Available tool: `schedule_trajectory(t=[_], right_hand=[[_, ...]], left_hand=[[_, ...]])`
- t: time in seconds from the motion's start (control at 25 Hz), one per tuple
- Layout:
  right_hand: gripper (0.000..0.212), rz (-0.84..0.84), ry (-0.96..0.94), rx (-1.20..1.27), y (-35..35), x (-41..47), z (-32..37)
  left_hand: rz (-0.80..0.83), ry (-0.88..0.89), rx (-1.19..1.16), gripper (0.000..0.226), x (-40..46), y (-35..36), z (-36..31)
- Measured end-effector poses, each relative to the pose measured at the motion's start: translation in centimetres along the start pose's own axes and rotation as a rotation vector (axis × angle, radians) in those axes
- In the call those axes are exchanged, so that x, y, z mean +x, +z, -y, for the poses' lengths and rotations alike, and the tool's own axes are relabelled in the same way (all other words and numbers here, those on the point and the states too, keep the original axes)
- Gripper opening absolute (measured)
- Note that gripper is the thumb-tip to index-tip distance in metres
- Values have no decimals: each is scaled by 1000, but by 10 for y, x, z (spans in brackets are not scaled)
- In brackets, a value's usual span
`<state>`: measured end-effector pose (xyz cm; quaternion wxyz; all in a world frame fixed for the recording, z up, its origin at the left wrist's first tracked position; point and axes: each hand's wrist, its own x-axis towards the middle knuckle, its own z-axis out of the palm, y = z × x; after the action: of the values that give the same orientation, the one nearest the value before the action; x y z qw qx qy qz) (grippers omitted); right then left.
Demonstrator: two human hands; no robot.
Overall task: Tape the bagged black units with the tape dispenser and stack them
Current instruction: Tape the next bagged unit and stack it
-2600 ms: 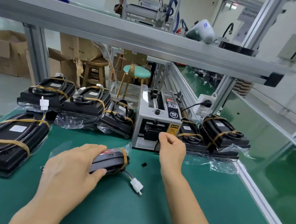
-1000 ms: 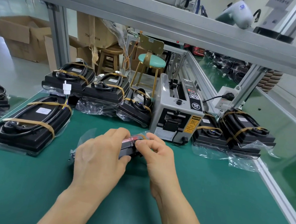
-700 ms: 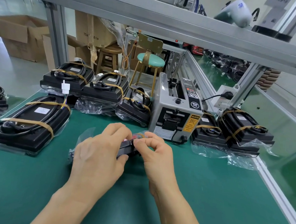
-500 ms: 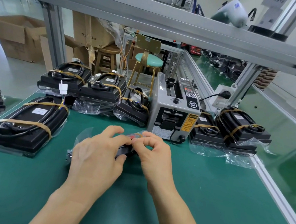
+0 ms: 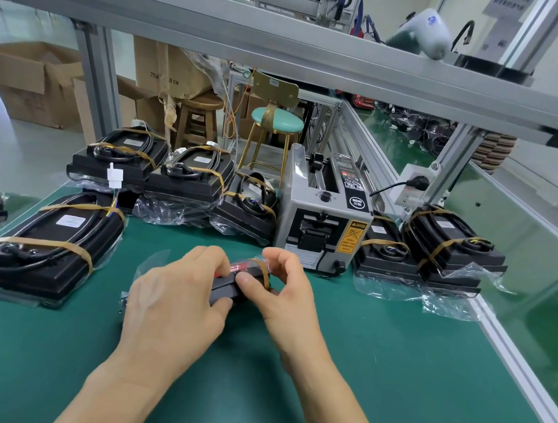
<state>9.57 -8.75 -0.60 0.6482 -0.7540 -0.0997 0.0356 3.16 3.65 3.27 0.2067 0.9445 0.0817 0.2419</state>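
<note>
A small bagged black unit (image 5: 228, 288) with a red glint and a brown band lies on the green mat in front of me, mostly hidden under my hands. My left hand (image 5: 175, 303) grips its left part from above. My right hand (image 5: 279, 290) pinches its right end, thumb pressing the bag against the top. The grey tape dispenser (image 5: 322, 216) stands just behind them. Taped black units stand in stacks to the left (image 5: 117, 163) and right (image 5: 453, 247) of the dispenser, and one large unit (image 5: 46, 249) lies at the near left.
An aluminium frame with a shelf (image 5: 288, 47) spans overhead. The mat's right edge is an aluminium rail (image 5: 512, 367). A power socket (image 5: 414, 187) sits behind the dispenser. Stools and cardboard boxes (image 5: 26, 81) stand beyond the bench.
My right hand left the dispenser's mouth and came back to the small unit. Both hands now work on its right end; over the last second they shifted only slightly.
</note>
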Motion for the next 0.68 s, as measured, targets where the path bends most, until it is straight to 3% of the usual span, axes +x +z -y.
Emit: schedule_trajectory(t=[0.12,0.24,0.36,0.44,0.52,0.68], right_hand=[[44,74,-83,-111,-15,9,4],[34,192,-102,-174,-22,21,5],[24,196,76,99,-23,25,-5],[25,154,137,198,-24,20,-17],[44,117,136,221,-28,12,-27],[90,55,97,273,-44,-7,-30]], left_hand=[[12,34,16,34,0,0,0],[92,144,61,48,0,-5,6],[163,222,208,76,5,-9,9],[175,162,215,80,10,-8,11],[198,61,51,80,13,-9,18],[138,-66,-637,82,20,-15,41]])
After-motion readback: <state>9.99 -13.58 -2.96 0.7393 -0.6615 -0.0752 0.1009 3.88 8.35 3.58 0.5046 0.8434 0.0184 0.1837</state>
